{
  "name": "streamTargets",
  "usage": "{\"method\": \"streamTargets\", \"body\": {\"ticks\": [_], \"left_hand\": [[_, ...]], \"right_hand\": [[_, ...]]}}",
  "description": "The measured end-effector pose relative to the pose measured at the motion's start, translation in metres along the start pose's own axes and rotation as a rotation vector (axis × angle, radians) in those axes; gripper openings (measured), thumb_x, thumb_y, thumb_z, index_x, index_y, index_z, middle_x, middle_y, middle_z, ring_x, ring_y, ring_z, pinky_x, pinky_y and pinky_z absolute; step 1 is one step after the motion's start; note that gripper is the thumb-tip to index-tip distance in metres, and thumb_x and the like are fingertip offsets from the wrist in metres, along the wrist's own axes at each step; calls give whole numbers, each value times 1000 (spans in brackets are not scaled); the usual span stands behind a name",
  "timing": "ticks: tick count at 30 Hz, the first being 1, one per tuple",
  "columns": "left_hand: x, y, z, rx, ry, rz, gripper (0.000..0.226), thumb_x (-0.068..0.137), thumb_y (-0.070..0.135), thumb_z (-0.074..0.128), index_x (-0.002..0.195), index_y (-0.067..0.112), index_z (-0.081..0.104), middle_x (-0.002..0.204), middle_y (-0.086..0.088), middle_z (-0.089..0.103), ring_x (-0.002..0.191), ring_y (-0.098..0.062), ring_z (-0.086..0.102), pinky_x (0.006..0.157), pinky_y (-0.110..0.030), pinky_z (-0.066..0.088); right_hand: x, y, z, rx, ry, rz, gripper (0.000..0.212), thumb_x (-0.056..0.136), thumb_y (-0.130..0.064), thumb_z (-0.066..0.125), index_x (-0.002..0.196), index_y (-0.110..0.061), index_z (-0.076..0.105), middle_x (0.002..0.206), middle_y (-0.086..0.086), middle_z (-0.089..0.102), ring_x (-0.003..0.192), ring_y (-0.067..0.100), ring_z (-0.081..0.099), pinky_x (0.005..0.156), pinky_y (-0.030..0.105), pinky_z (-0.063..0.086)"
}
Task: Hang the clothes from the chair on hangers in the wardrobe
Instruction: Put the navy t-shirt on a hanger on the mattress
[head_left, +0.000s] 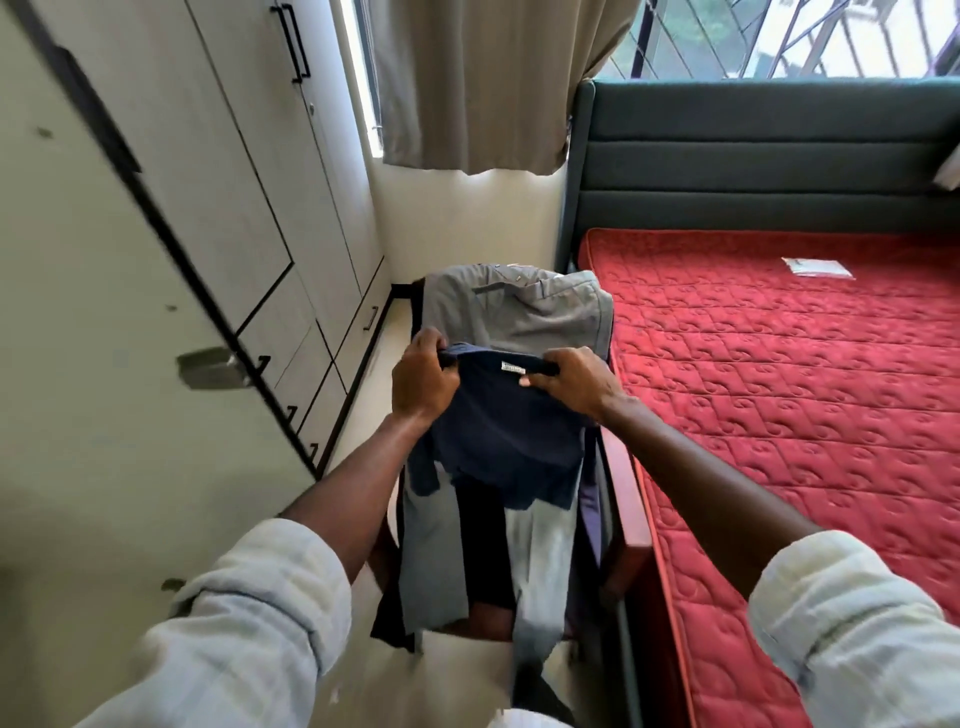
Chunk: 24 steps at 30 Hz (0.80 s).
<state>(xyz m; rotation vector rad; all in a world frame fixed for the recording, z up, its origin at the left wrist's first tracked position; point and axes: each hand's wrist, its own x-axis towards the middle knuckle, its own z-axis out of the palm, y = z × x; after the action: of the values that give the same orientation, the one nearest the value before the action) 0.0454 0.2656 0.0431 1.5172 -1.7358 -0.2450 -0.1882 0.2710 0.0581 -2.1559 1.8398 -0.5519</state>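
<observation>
A navy blue garment (498, 436) with a small white label at its top edge hangs between my two hands above the chair. My left hand (422, 382) grips its top edge on the left, and my right hand (571, 387) grips the same edge on the right. Below it, grey trousers (519, 312) lie draped over the back and seat of the chair, with more dark clothes underneath; the chair (626, 499) itself shows only as a brown arm on the right. The white wardrobe (249, 171) with black handles stands at the left, its doors closed. No hanger is visible.
A bed with a red quilted mattress (779, 374) and a dark green headboard (753, 156) fills the right side, close against the chair. A beige curtain (483, 83) hangs over the window behind. A large pale door panel (78, 312) with a metal latch stands at my near left.
</observation>
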Motion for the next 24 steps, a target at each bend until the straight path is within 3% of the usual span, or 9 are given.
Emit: {"method": "streamTargets", "body": {"ticks": [4, 7, 9, 11, 13, 16, 18, 20, 24], "left_hand": [[-64, 22, -51, -225, 133, -86, 20, 75, -6, 48, 86, 10, 44, 79, -3, 50, 71, -19, 45, 63, -24, 36], [-92, 45, -82, -384, 211, -242, 17, 83, -3, 46, 89, 13, 47, 77, 7, 53, 69, -10, 51, 60, -15, 38], [-104, 58, -98, -432, 288, -346, 12, 89, 6, 47, 93, 18, 50, 85, 4, 59, 78, -15, 57, 67, -26, 45], [-114, 71, -113, -404, 380, -426, 9, 91, 14, 49, 97, 14, 55, 98, -5, 63, 90, -24, 60, 78, -36, 48], [-129, 81, -127, -265, 455, -458, 19, 90, 17, 52, 104, 7, 59, 109, -12, 62, 101, -30, 58, 89, -39, 44], [-158, 99, -144, -229, 541, -514, 22, 87, 13, 51, 105, 5, 60, 112, -14, 62, 104, -32, 58, 91, -38, 41], [-184, 118, -151, -367, 562, -562, 22, 85, 6, 46, 103, 5, 59, 107, -12, 65, 96, -30, 60, 79, -33, 43], [-217, 140, -152, -431, 519, -529, 24, 87, 1, 42, 103, 4, 59, 101, -9, 64, 88, -24, 56, 71, -24, 37], [-291, 172, -151, -415, 498, -516, 15, 89, 7, 45, 97, 8, 58, 85, 2, 59, 74, -16, 54, 64, -25, 39]], "right_hand": [[-65, -40, -1, -37, 138, 106, 19, 78, -30, 69, 78, -12, 64, 90, 12, 68, 83, 35, 63, 69, 36, 44], [-104, -68, -13, 295, 318, 213, 11, 75, -14, 64, 65, -13, 58, 73, 6, 62, 70, 27, 58, 61, 30, 37], [-130, -89, -23, 678, 177, 238, 19, 79, -17, 72, 64, -14, 60, 65, 1, 61, 62, 16, 55, 57, 25, 39], [-152, -107, -30, 920, -102, 237, 28, 75, -34, 80, 77, -8, 70, 77, 9, 70, 69, 19, 61, 66, 30, 49], [-177, -118, -40, 896, -305, 258, 53, 62, -51, 85, 84, -4, 72, 88, 14, 73, 78, 26, 65, 76, 39, 53], [-206, -121, -52, 818, -402, 317, 48, 59, -34, 88, 89, -1, 72, 92, 16, 74, 86, 31, 71, 84, 44, 57], [-229, -118, -60, 693, -313, 380, 39, 64, -30, 85, 88, -3, 72, 88, 14, 74, 82, 29, 71, 77, 39, 59], [-258, -111, -66, 498, -62, 385, 32, 73, -36, 76, 84, -6, 70, 89, 12, 71, 82, 29, 67, 69, 33, 50], [-333, -90, -73, 194, 260, 277, 24, 77, -14, 54, 97, -2, 61, 105, 22, 65, 97, 42, 60, 78, 39, 46]]}}
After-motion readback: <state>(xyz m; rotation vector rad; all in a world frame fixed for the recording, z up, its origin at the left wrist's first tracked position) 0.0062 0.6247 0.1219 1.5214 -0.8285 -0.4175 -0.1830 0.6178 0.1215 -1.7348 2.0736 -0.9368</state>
